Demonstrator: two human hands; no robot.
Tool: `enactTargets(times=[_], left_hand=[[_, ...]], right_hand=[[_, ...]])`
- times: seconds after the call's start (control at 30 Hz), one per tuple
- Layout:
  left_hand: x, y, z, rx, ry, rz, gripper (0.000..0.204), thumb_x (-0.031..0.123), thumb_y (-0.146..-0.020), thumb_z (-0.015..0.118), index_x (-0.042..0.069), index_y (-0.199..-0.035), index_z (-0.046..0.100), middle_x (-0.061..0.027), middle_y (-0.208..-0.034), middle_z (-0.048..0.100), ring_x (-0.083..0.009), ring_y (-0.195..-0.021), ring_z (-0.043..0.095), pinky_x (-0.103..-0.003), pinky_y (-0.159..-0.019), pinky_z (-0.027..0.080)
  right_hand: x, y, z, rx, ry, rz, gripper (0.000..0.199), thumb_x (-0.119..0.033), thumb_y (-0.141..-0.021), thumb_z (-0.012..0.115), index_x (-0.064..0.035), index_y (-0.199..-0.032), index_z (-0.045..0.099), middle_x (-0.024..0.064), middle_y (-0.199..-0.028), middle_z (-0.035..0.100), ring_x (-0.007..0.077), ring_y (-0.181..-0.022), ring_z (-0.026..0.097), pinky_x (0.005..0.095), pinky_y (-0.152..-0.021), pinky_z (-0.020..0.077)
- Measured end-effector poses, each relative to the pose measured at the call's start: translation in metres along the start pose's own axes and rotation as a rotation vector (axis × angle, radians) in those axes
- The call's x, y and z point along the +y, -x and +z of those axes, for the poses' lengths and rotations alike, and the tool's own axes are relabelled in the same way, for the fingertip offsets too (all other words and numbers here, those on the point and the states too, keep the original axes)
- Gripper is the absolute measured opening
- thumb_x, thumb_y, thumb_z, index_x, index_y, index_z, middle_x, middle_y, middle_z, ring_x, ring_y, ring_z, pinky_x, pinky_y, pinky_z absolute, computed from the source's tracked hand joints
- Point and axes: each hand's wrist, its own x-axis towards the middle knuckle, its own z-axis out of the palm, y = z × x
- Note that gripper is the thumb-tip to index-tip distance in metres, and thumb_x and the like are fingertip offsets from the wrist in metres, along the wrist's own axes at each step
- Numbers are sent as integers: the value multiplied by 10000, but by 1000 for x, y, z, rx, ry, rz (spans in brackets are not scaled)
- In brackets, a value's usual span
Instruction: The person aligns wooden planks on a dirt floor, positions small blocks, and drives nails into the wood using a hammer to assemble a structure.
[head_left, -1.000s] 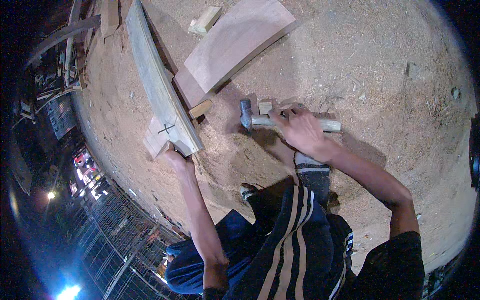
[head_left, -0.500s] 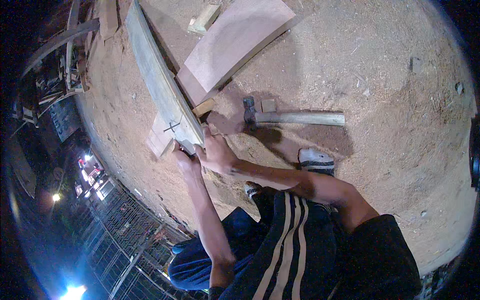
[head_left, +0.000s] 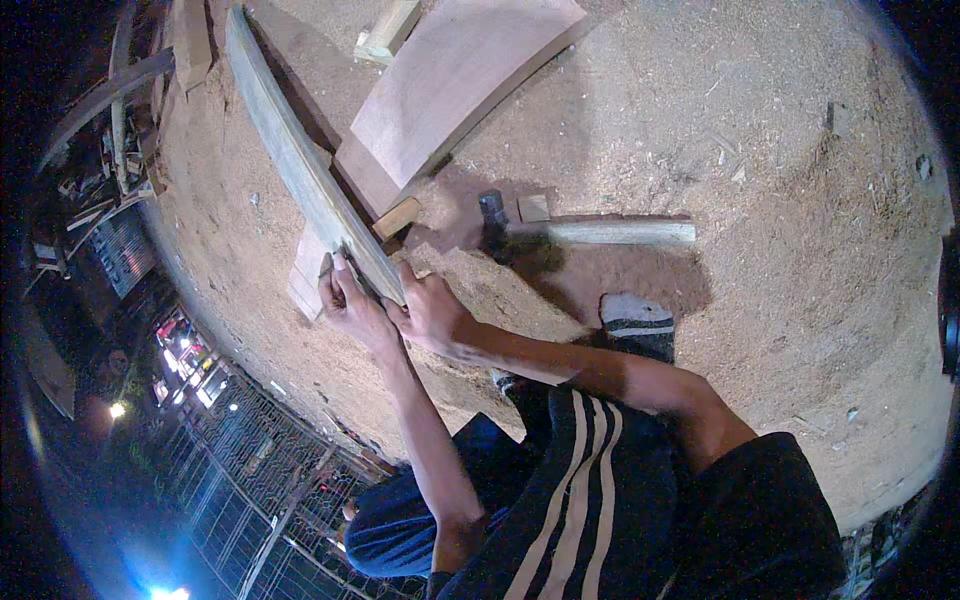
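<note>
A long, curved pale wooden plank (head_left: 300, 160) slants from the far left down to my hands. It looks tilted, with its broad face only partly in view. My right hand (head_left: 437, 315) is closed around the plank's near end on the right side. At the left edge, close to a dark mark on the wood, my left hand (head_left: 355, 308) has its bent fingers closed on the plank. A flat pinkish board (head_left: 310, 270) lies beneath, partly covered by the plank. Beside the plank, a small wood block (head_left: 397, 217) rests near my right hand.
A wide, curved pinkish board (head_left: 450, 85) lies beyond the plank. To the right is a hammer (head_left: 620, 232) with a dark head, a small square offcut (head_left: 533, 208) next to it. Another wood block (head_left: 388, 32) sits at the far side. Sawdust covers the ground around my shoe (head_left: 637, 313).
The plank has tipped, so its face looks narrower, and its far end sits further left. My left hand has moved from the near end up along the left edge. My right hand keeps its grip.
</note>
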Motion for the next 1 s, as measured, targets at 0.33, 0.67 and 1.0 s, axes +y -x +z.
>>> enactTargets(times=[0.33,0.67,1.0], left_hand=[[-11,-7,6,71,-109,73,243,175,-994,658,-48,-1041,740,-127,-967,750,-162,-865,647,-316,-812,508],[-49,-23,-24,60,164,-99,269,215,-979,695,-49,-1002,733,-106,-905,731,-161,-830,636,-322,-782,505],[-47,-21,-22,36,80,-113,318,241,-1018,635,-65,-1027,718,-151,-1029,723,-165,-877,679,-310,-784,556]], right_hand=[[4,-8,1,-21,-137,-73,582,-180,-914,626,155,-1299,347,269,-711,621,446,-620,656,516,-587,543],[-21,0,14,-31,-182,-54,406,-93,-921,602,62,-1212,364,248,-655,594,452,-598,653,524,-522,503],[-26,2,6,-104,-208,46,352,-119,-928,622,25,-1165,405,233,-670,606,401,-582,662,485,-493,508]])
